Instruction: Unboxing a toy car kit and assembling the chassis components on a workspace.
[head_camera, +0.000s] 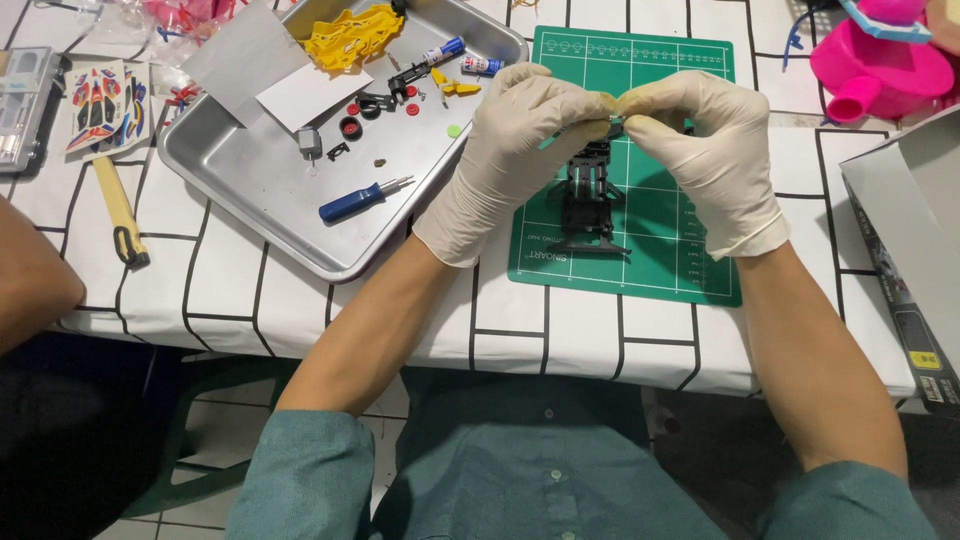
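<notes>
I am pinching a tiny grey part between my gloved left hand and right hand, both closed on it from either side to steady it above the black plastic model-car chassis. That chassis is lying on the green cutting mat near the bench's front edge, keeping loose pieces off the cloth, while the blue-handled screwdriver is resting in the metal tray toward the left edge.

A colourful sticker sheet lies at the far left of the table, a small rectangle printed in red, blue, yellow and black on white. Just left of it sits a clear plastic case, partly cut off by the edge. At the right edge an open cardboard box stands, grey inside, its dark side panel bearing a small yellow label.
</notes>
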